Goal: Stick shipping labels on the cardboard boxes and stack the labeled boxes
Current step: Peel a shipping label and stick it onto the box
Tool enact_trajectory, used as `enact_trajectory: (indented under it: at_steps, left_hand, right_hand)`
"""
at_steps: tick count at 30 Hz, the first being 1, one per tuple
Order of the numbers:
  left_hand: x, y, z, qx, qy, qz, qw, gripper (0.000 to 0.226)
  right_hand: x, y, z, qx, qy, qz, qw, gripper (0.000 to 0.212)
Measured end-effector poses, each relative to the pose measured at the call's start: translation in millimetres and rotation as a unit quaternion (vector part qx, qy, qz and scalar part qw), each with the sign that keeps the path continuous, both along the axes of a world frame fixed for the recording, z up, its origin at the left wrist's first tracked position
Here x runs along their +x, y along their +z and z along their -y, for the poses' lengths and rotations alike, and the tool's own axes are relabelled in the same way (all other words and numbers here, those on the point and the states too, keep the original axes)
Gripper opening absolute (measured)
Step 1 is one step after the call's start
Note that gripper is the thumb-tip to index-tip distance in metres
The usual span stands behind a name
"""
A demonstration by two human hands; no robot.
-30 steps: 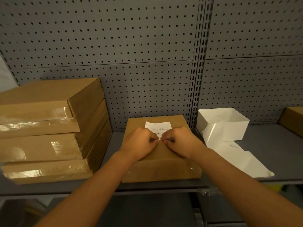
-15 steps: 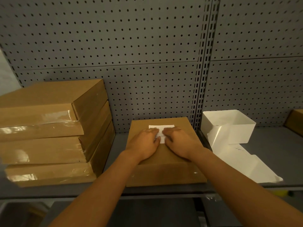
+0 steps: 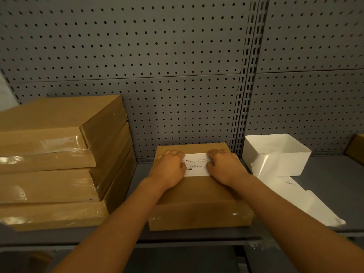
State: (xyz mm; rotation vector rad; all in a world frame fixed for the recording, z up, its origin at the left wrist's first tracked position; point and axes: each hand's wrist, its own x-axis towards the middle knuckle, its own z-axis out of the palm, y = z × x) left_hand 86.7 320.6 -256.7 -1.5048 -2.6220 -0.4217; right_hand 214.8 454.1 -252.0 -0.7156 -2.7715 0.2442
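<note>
Label-pressing is the step I judge in hand: one white paper shipping label (image 3: 196, 164) lies on one flat brown cardboard box (image 3: 199, 196) at the shelf's centre. My left hand (image 3: 171, 168) and right hand (image 3: 223, 166) press it, fingers bent, gripping nothing. Next: lift the box onto three stacked brown boxes (image 3: 59, 164) at left. One white bin (image 3: 275, 154) stands right.

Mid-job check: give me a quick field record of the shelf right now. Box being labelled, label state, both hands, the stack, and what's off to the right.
box in work: cardboard box, flat on the shelf, centre
label: white shipping label, lying on the box top near its far edge
left hand: left hand pressing the label's left end
right hand: right hand pressing its right end
stack: three cardboard boxes piled at left
right side: white bin, white backing sheets trailing from it
</note>
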Motion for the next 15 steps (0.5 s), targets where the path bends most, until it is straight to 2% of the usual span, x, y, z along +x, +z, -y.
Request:
enact_trajectory:
  at_steps: [2,5,8,10,13,15]
  left_hand:
    - [5,1,-4,0.000,-0.036,0.026,0.999,0.045]
    - [9,-2,-8,-0.003,-0.053,0.038,0.998,0.045]
    - [-2,0,0,-0.018,0.002,-0.010,1.000,0.040]
    - [-4,0,2,-0.012,0.003,-0.002,1.000,0.038]
    - [6,-1,-4,-0.002,-0.057,0.037,0.998,0.043]
    - [5,-1,-3,-0.003,-0.053,0.027,0.998,0.044]
  right_hand:
    - [-8,-1,6,-0.016,0.038,-0.009,0.999,0.013]
    - [-17,-3,15,-0.048,0.081,0.009,0.996,0.033]
    - [-8,2,4,-0.013,0.036,0.022,0.999,0.019]
    - [-6,2,1,0.006,0.016,0.004,1.000,0.015]
    - [-20,-3,15,-0.037,0.075,-0.022,0.996,0.024]
    - [-24,-8,16,-0.051,0.086,-0.013,0.995,0.029]
